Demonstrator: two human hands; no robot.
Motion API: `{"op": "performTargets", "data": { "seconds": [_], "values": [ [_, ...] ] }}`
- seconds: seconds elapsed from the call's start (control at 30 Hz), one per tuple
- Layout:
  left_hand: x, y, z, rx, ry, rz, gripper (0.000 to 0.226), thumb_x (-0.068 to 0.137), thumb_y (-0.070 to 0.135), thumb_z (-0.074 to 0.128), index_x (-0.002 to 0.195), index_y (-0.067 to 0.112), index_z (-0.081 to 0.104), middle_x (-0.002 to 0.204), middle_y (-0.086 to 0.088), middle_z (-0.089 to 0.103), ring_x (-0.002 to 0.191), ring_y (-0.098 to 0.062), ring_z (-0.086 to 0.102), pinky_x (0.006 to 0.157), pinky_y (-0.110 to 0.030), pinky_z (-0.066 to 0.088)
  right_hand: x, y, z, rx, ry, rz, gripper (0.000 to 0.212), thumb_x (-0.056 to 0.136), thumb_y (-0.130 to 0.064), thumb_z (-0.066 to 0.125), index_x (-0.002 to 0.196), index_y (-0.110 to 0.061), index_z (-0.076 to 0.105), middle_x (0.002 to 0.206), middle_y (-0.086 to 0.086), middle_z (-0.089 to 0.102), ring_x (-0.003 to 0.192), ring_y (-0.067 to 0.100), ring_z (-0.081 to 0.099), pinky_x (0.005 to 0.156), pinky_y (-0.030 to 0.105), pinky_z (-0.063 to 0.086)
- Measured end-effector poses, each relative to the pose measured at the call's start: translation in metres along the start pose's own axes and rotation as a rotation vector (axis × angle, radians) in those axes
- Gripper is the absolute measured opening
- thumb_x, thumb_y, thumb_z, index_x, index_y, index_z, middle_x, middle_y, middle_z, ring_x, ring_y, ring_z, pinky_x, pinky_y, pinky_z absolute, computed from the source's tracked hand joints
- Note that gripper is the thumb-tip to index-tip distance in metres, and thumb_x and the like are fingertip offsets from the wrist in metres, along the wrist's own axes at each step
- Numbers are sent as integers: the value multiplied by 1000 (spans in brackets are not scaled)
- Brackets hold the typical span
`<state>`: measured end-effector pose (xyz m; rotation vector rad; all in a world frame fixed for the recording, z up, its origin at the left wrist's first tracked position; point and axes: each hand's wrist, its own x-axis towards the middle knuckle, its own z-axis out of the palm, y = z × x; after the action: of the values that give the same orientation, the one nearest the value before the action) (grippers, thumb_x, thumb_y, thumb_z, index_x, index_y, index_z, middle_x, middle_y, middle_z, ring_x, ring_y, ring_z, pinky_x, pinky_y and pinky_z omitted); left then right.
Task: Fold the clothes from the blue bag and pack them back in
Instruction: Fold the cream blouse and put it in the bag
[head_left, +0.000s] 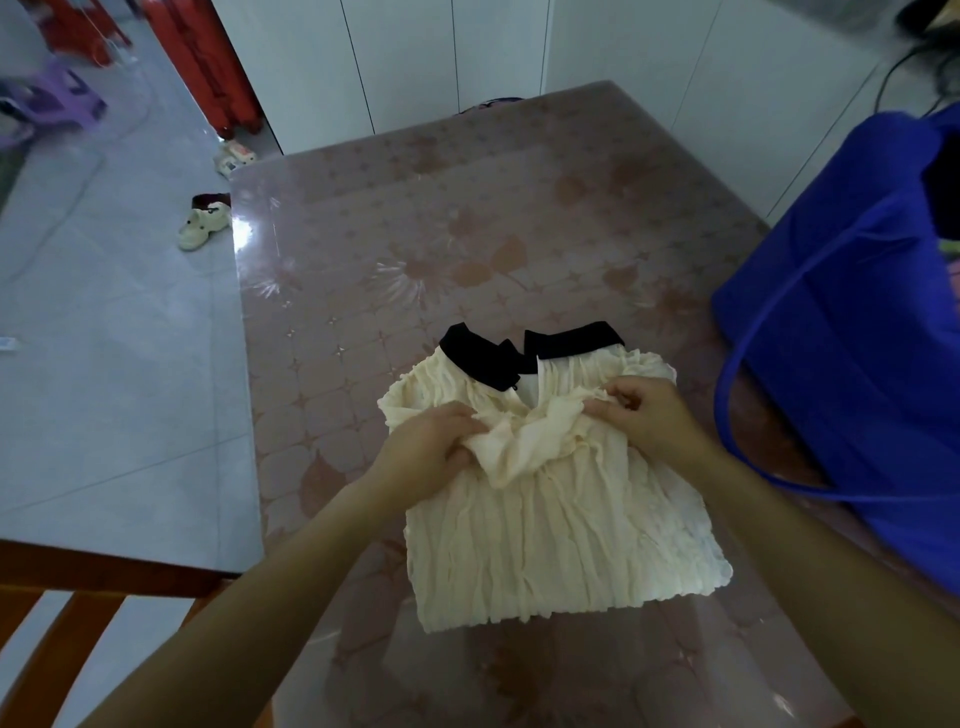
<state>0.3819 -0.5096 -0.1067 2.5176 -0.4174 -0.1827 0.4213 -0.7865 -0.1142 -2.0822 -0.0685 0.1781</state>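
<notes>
A cream pleated blouse (561, 540) with a black collar lies on the table (415, 249), collar pointing away from me. A loose strip of its cream fabric is bunched across the chest. My left hand (431, 457) pinches the left end of that strip, and my right hand (644, 415) pinches its right end. The blue bag (852, 332) stands at the table's right edge, its long strap looping down beside the blouse; dark and coloured clothes show in its mouth.
The table has a glossy pink floral cover. A wooden chair back (67, 623) stands at the lower left. Cream shoes (203, 224) lie on the grey tiled floor left of the table. A purple stool (57, 98) and red furniture sit far left.
</notes>
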Motion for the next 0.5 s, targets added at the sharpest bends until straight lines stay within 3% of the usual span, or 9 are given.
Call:
{"op": "performTargets", "data": {
  "seconds": [0.03, 0.07, 0.13, 0.17, 0.23, 0.3, 0.37, 0.43, 0.5],
  "values": [
    [5, 2, -3, -152, 60, -106, 12, 86, 16, 60, 95, 17, 68, 100, 0, 63, 92, -17, 59, 77, -29, 45, 2, -4, -1, -3, 15, 7, 38, 79, -30, 73, 48, -29, 51, 47, -14, 38, 49, 2, 36, 51, 19, 30],
    [10, 4, -7, -310, 120, -211, 10, 87, 21, 58, 79, 18, 63, 82, -1, 61, 76, -16, 57, 67, -27, 43, 4, -9, -3, -3, 44, 6, 40, 80, -30, 73, 49, -24, 48, 48, -13, 36, 47, 3, 34, 49, 18, 29],
    [23, 6, -17, -543, 246, -335, 31, 85, 36, 56, 68, 10, 58, 66, -5, 52, 61, -16, 49, 58, -29, 38, 13, -18, -5, -46, 156, 14, 36, 83, -29, 71, 56, -16, 51, 50, -6, 40, 42, 3, 37, 44, 16, 30],
    [30, 4, -20, -609, 268, -373, 35, 88, 36, 57, 75, 3, 60, 71, -7, 53, 64, -17, 50, 60, -30, 39, 18, -22, -6, -19, 208, 67, 30, 84, -30, 69, 64, -12, 56, 52, -4, 46, 39, 2, 41, 42, 13, 33],
    [42, -1, -23, -568, 240, -472, 31, 93, 31, 56, 108, 4, 60, 97, -6, 58, 85, -18, 56, 73, -31, 42, 31, -25, -3, 119, 246, 241, 29, 88, -37, 63, 90, -8, 60, 64, 1, 58, 41, -1, 53, 45, 14, 45],
    [47, -11, -21, -490, 201, -605, 46, 94, 28, 55, 133, 7, 42, 124, -7, 52, 107, -23, 54, 81, -30, 39, 38, -20, 3, 139, 214, 379, 58, 83, -61, 56, 112, -11, 56, 82, 8, 66, 65, 12, 68, 66, 29, 57],
    [46, -17, -16, -455, 205, -641, 57, 93, 29, 56, 138, 5, 31, 133, -13, 49, 113, -26, 52, 82, -31, 38, 36, -19, 3, -106, 171, 369, 65, 81, -67, 51, 119, -14, 56, 101, 8, 68, 92, 23, 66, 85, 39, 53],
    [39, -15, -11, -419, 220, -625, 64, 89, 37, 60, 138, 7, 31, 130, -10, 51, 108, -23, 53, 80, -31, 39, 25, -20, 2, -296, 181, 254, 54, 85, -55, 56, 117, -12, 60, 111, 5, 64, 103, 23, 59, 87, 35, 47],
    [33, -9, -6, -358, 201, -595, 68, 85, 40, 64, 137, 10, 33, 124, -2, 51, 108, -19, 51, 81, -31, 40, 13, -19, 4, -389, 104, 207, 61, 77, -57, 64, 118, -12, 60, 113, 1, 60, 107, 21, 56, 89, 36, 47]
  ]
}}
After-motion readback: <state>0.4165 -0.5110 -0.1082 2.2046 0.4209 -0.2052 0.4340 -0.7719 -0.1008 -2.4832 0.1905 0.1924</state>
